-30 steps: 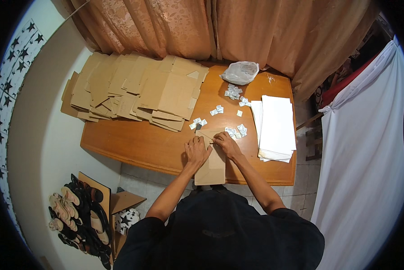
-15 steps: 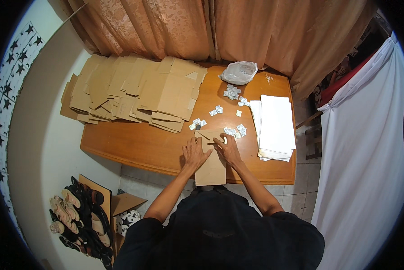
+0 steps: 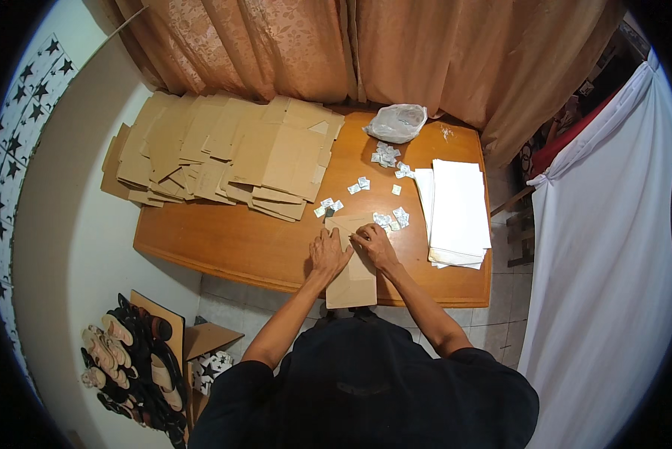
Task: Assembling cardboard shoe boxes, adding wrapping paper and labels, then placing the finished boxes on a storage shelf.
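Note:
A folded brown cardboard piece, long and narrow, lies at the table's front edge, its near end sticking out past the edge. My left hand rests on its left side, fingers stretched forward and holding nothing. From the right, my right hand reaches over the cardboard with thumb and fingers bent together at its upper part. What is between those fingertips is too small to make out. Small white packets lie just beyond my right hand, and more packets beyond the cardboard's far left corner.
Stacked flat cardboard covers the back left of the wooden table. A clear plastic bag sits at the back, near a heap of packets. White sheets are piled on the right. Shoes hang on the lower left.
My right fingers have drawn closer together and slightly left over the upper part of the cardboard. My left hand stays almost in place.

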The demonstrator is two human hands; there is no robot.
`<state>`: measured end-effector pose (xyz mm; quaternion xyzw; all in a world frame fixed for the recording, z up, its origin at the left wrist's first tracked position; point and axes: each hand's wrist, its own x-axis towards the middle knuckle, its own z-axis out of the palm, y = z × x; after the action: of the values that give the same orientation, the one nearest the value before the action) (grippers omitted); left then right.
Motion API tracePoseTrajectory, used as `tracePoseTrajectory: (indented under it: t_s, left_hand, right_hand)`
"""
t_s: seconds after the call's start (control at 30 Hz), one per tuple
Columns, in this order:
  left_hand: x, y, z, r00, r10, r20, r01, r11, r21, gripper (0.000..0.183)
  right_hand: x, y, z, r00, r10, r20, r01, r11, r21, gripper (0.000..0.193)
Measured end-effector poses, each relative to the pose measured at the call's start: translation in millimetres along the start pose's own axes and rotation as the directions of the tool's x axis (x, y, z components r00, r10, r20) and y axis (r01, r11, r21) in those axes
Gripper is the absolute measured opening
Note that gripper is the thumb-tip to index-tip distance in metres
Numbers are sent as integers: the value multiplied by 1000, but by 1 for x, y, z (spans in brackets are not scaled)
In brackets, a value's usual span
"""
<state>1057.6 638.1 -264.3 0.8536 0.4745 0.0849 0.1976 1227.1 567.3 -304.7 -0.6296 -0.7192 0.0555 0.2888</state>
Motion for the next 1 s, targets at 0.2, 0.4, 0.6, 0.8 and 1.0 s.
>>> tracePoseTrajectory:
  t_s: [0.2, 0.4, 0.6, 0.8, 1.0]
  left_hand:
    - [-3, -2, 0, 998, 30, -55, -31, 999, -22, 56]
    - [-5, 5, -4, 999, -24, -23, 23, 998, -50, 59]
    - [-4, 5, -1, 999, -26, -22, 24, 997, -74, 61]
    - [-6, -1, 5, 999, -4, -35, 1, 997, -83, 64]
    - [-10, -34, 8, 991, 128, -42, -133, 975, -176, 68]
  right_hand:
    - [0, -14, 0, 994, 93, -60, -90, 994, 56, 36]
    - [-7, -13, -1, 973, 213, -93, -175, 935, 307, 41]
    - [-14, -20, -7, 883, 428, -191, -373, 889, 267, 44]
    - [-13, -35, -13, 893, 401, -205, -343, 900, 268, 42]
    - [-17, -33, -15, 849, 475, -230, -364, 843, 397, 44]
